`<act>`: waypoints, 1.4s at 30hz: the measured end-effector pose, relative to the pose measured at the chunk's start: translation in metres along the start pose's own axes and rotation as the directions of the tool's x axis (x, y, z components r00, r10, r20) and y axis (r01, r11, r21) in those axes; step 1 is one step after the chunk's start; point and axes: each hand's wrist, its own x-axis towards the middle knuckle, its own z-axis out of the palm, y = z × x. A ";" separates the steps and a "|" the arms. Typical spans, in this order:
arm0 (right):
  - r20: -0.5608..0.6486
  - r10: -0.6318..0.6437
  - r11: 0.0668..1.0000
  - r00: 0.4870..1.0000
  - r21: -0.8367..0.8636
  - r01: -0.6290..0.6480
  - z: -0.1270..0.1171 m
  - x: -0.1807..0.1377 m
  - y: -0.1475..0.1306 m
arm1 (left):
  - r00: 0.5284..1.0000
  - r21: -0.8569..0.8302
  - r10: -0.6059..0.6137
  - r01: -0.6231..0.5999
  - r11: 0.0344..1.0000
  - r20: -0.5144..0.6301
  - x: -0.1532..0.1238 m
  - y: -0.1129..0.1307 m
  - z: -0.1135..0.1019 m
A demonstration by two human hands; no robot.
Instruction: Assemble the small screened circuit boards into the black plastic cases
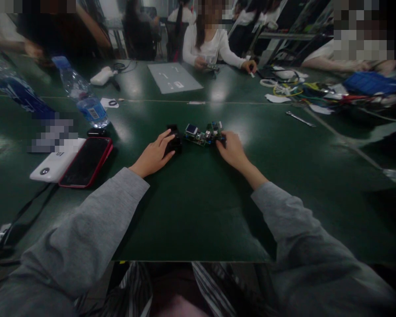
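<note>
My left hand (154, 153) has its thumb and fingers around a small black block-like object (174, 140) on the green table; its kind is not clear. To the right of it lies a green circuit board (198, 137) with a small screen on top. Another small circuit board (215, 127) stands at that board's right end. My right hand (231, 149) is closed at this end, thumb and fingertips on the small board's dark lower part. The fingers partly hide what they grip.
On the left are a phone in a red case (86, 162), a white power bank (48, 165) and water bottles (86, 99). A wrench (300, 119) lies to the right, before a heap of cables (320, 94). Across the table (194, 207), a person (206, 46) handles small parts near a grey sheet (174, 77).
</note>
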 end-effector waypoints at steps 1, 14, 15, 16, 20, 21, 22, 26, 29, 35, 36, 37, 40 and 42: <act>0.001 0.003 1.000 1.000 0.002 -0.003 0.000 0.000 0.000 | 1.000 0.000 -0.001 0.001 1.000 0.000 0.000 0.000 0.000; 0.003 0.015 1.000 1.000 -0.014 -0.015 -0.001 0.000 -0.001 | 1.000 0.010 -0.001 0.001 1.000 -0.001 0.000 -0.002 0.001; 0.001 0.012 1.000 1.000 -0.016 -0.012 -0.001 0.000 -0.001 | 1.000 0.013 -0.003 0.003 1.000 0.002 -0.001 -0.001 0.001; -0.001 0.008 1.000 1.000 -0.018 -0.008 -0.001 0.000 -0.002 | 1.000 0.015 -0.004 0.004 1.000 0.004 -0.001 -0.001 0.000; -0.005 -0.003 1.000 1.000 -0.022 0.003 -0.001 -0.001 -0.001 | 1.000 0.014 0.004 -0.003 1.000 -0.006 -0.001 -0.001 0.000; -0.004 -0.001 1.000 1.000 -0.021 0.001 -0.002 -0.001 -0.001 | 1.000 0.012 0.003 -0.003 1.000 -0.007 -0.001 -0.001 0.000; -0.001 0.000 1.000 1.000 -0.020 0.000 -0.001 -0.001 -0.001 | 1.000 0.008 0.000 0.001 1.000 -0.004 -0.001 -0.001 0.000; 0.002 0.001 1.000 1.000 -0.008 -0.001 -0.001 0.000 -0.002 | 1.000 -0.013 -0.010 0.010 1.000 0.008 0.000 0.000 0.000; -0.008 0.016 1.000 1.000 0.024 -0.016 -0.002 0.000 -0.003 | 1.000 -0.015 -0.004 0.004 1.000 0.004 0.000 0.000 0.000; 0.008 -0.006 0.997 1.000 0.077 0.006 -0.004 -0.002 -0.007 | 1.000 -0.002 0.006 -0.006 1.000 -0.008 0.000 0.000 0.000; 0.012 -0.010 0.997 1.000 0.072 0.009 -0.005 -0.002 -0.007 | 1.000 -0.004 0.007 -0.007 1.000 -0.011 0.000 0.000 0.000; 0.015 -0.010 0.998 1.000 0.069 0.009 -0.005 -0.002 -0.008 | 1.000 -0.006 0.007 -0.007 1.000 -0.013 0.000 0.000 0.000; 0.016 -0.008 0.998 1.000 0.069 0.007 -0.005 -0.001 -0.009 | 1.000 -0.006 0.001 -0.001 1.000 -0.006 0.000 0.000 -0.001; 0.019 -0.010 0.997 1.000 0.071 0.008 -0.006 -0.001 -0.010 | 1.000 -0.002 0.003 -0.003 1.000 -0.007 0.000 0.000 -0.001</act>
